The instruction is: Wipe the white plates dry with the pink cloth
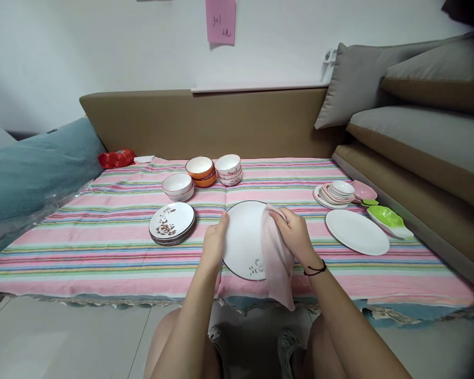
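Note:
A white plate [243, 239] with a dark rim and a small flower mark is tilted up over the front edge of the striped cloth. My left hand [214, 243] grips its left rim, fingers closed round the edge. My right hand [294, 234] presses a pale pink cloth [276, 260] against the plate's right side; the cloth hangs down below the plate. A black band sits on my right wrist.
A stack of patterned plates [172, 222] lies to the left, with a white bowl stack [177, 186], orange bowls [200, 170] and white bowls [228, 168] behind. At the right are a white oval plate [357, 231], small dishes [337, 193], a pink dish and a green leaf dish [387, 218]. Cushions stand at the far right.

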Available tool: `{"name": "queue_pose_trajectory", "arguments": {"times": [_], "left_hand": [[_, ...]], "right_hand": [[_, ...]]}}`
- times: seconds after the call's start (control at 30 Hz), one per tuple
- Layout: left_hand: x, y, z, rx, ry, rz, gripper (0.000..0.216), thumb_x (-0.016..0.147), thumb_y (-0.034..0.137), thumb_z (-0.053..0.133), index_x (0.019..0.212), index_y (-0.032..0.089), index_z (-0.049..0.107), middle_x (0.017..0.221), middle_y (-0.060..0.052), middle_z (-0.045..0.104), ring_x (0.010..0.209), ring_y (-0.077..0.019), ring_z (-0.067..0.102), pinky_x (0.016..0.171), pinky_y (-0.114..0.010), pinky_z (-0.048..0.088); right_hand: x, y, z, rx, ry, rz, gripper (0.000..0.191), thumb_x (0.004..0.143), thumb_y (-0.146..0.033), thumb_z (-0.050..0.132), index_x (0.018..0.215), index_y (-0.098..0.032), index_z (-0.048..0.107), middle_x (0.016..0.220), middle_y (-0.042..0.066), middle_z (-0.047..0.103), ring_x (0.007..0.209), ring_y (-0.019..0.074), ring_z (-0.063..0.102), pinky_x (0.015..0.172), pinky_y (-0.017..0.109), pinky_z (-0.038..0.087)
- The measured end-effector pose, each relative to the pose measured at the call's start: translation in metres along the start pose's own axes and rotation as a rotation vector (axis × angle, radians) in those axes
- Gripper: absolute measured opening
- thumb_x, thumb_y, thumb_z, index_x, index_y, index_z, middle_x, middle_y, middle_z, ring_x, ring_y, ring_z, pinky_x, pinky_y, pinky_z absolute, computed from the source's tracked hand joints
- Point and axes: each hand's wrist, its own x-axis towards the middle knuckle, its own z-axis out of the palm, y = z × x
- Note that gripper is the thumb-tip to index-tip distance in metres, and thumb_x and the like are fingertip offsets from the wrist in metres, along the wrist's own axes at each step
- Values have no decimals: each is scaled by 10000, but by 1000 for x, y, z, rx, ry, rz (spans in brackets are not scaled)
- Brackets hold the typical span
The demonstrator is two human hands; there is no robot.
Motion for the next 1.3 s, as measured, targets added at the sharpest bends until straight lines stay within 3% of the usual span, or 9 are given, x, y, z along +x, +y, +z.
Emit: {"name": "queue_pose_trajectory", "arguments": {"times": [0.1,0.23,0.53,0.63,0.83,0.97,1.03,1.17,1.3], "left_hand": [[4,2,0,-136,126,-32,559,770,622,537,814,86,688,650,-104,664,561,-199,602,521,-281,454],[4,6,-1,-135,121,-57,545,800,589,523,860,75,694,704,-130,686,577,-196,619,522,-267,463],[-8,9,0,183,-256,-34,551,730,651,558,662,113,652,567,-76,615,538,-165,533,475,-236,355],[-9,7,2,187,-313,-74,535,724,641,569,602,122,611,557,-68,601,479,-142,487,454,-237,327],[-1,0,3,35,-134,-55,555,704,650,585,678,99,647,610,-91,642,494,-169,547,470,-258,387],[6,0,5,-144,148,-26,545,782,606,540,865,86,681,763,-119,699,613,-194,629,569,-282,478],[8,1,5,-212,230,-6,521,824,570,509,947,94,682,843,-130,711,690,-198,654,622,-282,501],[7,2,4,-146,177,-2,570,825,595,485,983,84,684,846,-138,712,722,-207,653,640,-283,496],[2,2,2,54,-55,-14,647,766,673,492,898,72,689,760,-125,697,666,-208,616,596,-279,452]], "right_hand": [[1,6,1,-19,11,31,347,879,-446,458,638,-197,480,535,-53,374,534,111,317,523,250,253],[2,11,4,4,-10,49,343,879,-445,449,646,-195,476,567,-46,398,559,115,335,549,250,265],[2,5,2,143,-126,19,336,869,-447,485,664,-182,514,651,-28,500,629,119,396,584,234,304],[0,1,3,128,-160,1,358,868,-450,497,630,-182,501,608,-35,481,600,113,393,564,229,303],[3,1,3,72,-90,-13,262,885,-405,464,900,-205,633,829,13,655,721,155,539,653,247,378],[3,7,6,-68,-26,37,292,879,-428,445,754,-194,567,651,-10,559,590,142,462,569,247,314],[2,9,9,-100,-12,46,306,879,-431,427,695,-200,506,577,-30,475,552,137,423,548,247,289],[2,13,12,-72,7,63,283,863,-428,441,694,-203,476,590,-32,472,569,138,430,556,243,301],[5,15,5,-50,-17,75,301,859,-442,462,701,-195,527,625,-15,544,583,143,446,573,253,322]]}}
